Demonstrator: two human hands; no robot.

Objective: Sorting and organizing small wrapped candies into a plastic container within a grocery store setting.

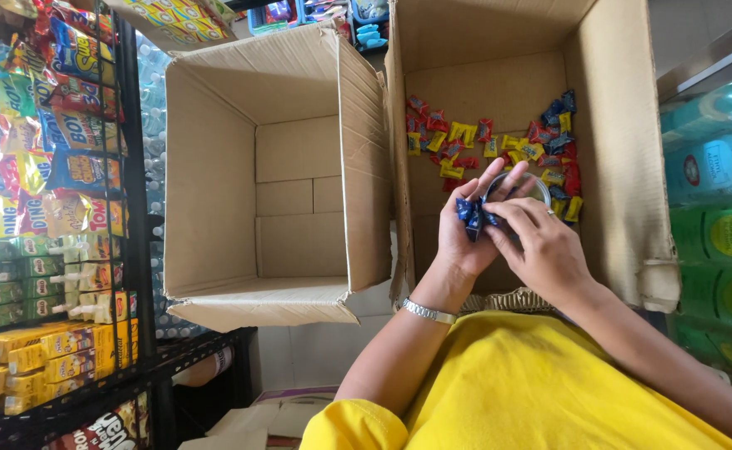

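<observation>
Both hands are meeting over the right-hand cardboard box (624, 167), and the blue-wrapped candies (471, 213) are sitting right between them, bunched in a small cluster at about nine o'clock from the right hand (549, 246) and at twelve o'clock on the left hand (466, 229). The left hand is cupping that cluster, fingers curled nearly shut around it with the wrappers poking out toward nine o'clock. The right hand is lying just beside, its fingertips bent in and touching the same bunch, while a thin clear ring-shaped rim (519, 188), perhaps a small container, is showing just behind at twelve o'clock; which hand is gripping it I cannot tell. The loose pile of red, yellow and blue candies (499, 146) is lying on the box floor at twelve o'clock from both hands, near but apart. The empty cardboard box (216, 167) is standing at nine o'clock, closer to the left hand.
</observation>
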